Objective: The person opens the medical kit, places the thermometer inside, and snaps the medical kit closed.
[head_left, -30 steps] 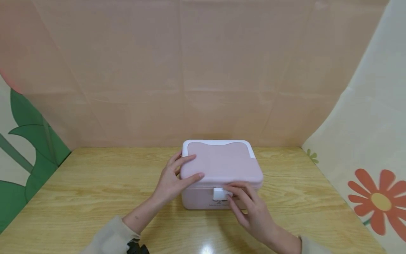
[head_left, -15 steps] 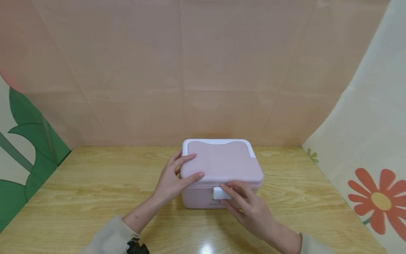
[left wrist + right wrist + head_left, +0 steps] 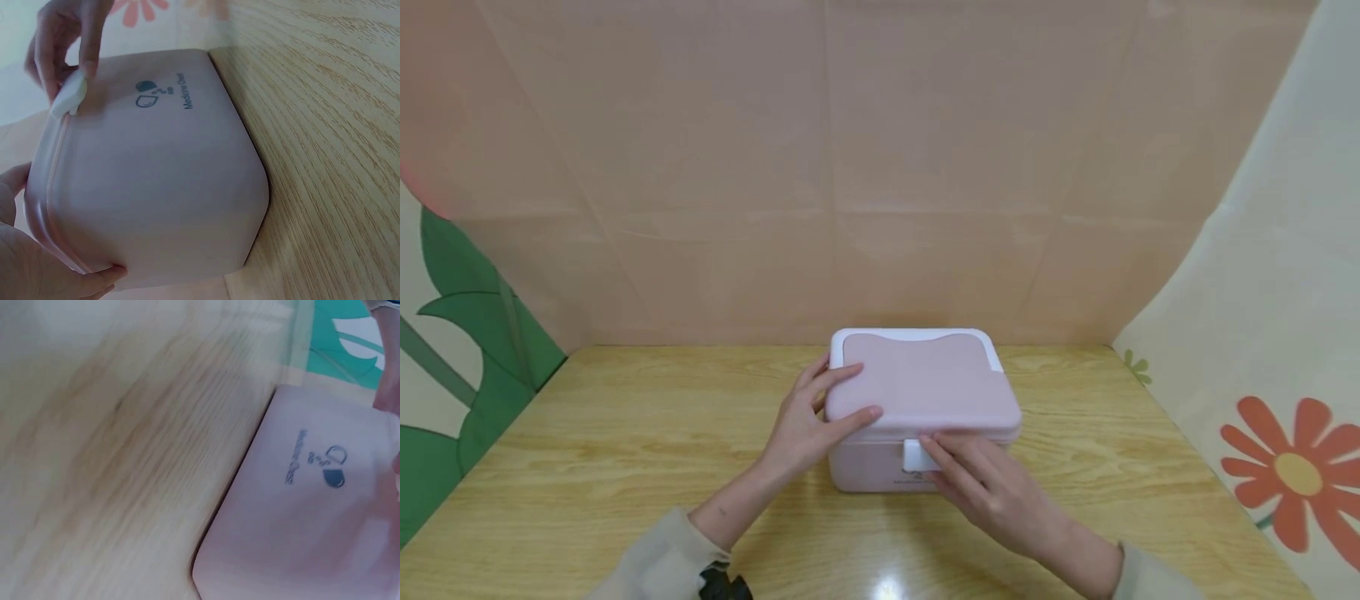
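A pink medicine chest point(image 3: 925, 379) with a white-trimmed lid stands closed on the wooden table. On its front, a white latch point(image 3: 916, 456) sits at the seam under the lid. My left hand point(image 3: 801, 425) grips the lid's left side, with thumb and forefinger over the top and other fingers down the side. The right hand point(image 3: 1000, 492) pinches the latch, fingertips at its upper edge and thumb below. In the left wrist view the latch point(image 3: 70, 95) shows tilted out from the chest front between those fingers. Printed lettering and a pill drawing mark the chest point(image 3: 300, 506) in the right wrist view.
The wood-grain table point(image 3: 662, 417) extends to both sides of the chest. Behind it hangs a plain brownish backdrop point(image 3: 880, 167). Flower-print sheets point(image 3: 1300, 475) flank the table, and a dark band point(image 3: 724, 583) is on the left wrist.
My right hand has shifted slightly left along the latch, its fingers drawing closer together. The left hand and the chest have kept their places.
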### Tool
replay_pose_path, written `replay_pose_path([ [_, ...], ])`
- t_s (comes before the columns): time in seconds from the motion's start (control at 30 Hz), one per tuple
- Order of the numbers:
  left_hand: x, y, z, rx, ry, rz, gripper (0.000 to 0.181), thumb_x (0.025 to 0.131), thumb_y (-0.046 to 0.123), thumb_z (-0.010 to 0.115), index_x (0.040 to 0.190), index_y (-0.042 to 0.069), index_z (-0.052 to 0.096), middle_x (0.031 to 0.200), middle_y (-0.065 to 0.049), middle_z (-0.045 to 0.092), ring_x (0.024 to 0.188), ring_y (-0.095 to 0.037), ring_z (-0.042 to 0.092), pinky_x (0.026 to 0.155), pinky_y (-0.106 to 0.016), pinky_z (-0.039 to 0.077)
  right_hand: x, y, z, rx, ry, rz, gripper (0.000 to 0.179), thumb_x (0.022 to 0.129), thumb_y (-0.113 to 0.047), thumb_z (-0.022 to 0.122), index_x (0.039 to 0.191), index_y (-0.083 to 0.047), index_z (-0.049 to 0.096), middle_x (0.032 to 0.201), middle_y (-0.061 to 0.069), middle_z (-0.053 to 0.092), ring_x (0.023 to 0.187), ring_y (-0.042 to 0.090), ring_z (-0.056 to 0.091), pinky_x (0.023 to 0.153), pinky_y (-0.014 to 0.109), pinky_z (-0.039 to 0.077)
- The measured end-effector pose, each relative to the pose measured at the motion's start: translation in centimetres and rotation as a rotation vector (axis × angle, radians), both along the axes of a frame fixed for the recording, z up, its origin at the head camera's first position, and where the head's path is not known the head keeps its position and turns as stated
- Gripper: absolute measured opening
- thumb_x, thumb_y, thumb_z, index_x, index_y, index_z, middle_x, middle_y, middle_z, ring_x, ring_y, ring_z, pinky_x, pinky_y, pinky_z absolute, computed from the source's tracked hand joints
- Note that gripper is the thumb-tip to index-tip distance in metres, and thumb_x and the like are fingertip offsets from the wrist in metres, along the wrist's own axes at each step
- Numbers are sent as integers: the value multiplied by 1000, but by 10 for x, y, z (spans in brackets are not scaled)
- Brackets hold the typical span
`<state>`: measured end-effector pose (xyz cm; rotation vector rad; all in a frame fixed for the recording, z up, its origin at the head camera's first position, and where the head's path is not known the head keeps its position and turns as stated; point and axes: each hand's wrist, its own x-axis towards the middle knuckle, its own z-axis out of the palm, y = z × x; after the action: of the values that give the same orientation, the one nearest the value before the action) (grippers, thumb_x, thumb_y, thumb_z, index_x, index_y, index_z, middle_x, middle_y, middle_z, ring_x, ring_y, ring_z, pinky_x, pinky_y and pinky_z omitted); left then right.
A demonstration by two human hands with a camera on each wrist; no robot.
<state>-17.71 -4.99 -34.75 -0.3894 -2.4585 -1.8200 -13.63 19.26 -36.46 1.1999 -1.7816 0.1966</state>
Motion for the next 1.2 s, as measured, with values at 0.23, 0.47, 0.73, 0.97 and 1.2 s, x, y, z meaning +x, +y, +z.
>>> replay_pose_path([
  [0.23,0,2,0,4,1,1,58,77,29,81,130,23,60,156,-12,23,138,-36,33,104,-52,42,-1,-2,1,-61,-81,41,31,100,-18,49,109,4,69,96,12,64,82,21,60,70,25,51],
  [0.47,-1,1,-1,-2,1,0,58,77,30,81,130,23,60,157,-13,22,138,-38,33,104,-53,41,-4,-3,1,-36,79,52,26,99,-10,49,104,4,70,92,12,67,76,22,62,64,27,51],
  [0.73,-1,1,-1,4,1,-4,57,77,29,80,130,23,60,156,-11,23,136,-38,37,100,-52,45,-5,-3,-4,-6,73,8,27,100,-11,46,107,2,68,95,13,66,79,23,62,67,28,52],
  [0.97,-1,0,-1,5,-3,-10,56,78,30,80,130,23,60,156,-11,22,135,-38,38,100,-52,46,-7,-2,-11,62,141,-62,28,101,-8,41,108,4,65,97,16,65,82,26,61,72,31,52],
  [1.2,-2,0,-2,12,6,-13,56,78,30,80,130,23,60,156,-11,23,134,-37,39,99,-53,46,-7,-2,-6,11,73,9,28,100,-14,47,108,6,66,96,15,64,79,22,62,69,26,52],
])
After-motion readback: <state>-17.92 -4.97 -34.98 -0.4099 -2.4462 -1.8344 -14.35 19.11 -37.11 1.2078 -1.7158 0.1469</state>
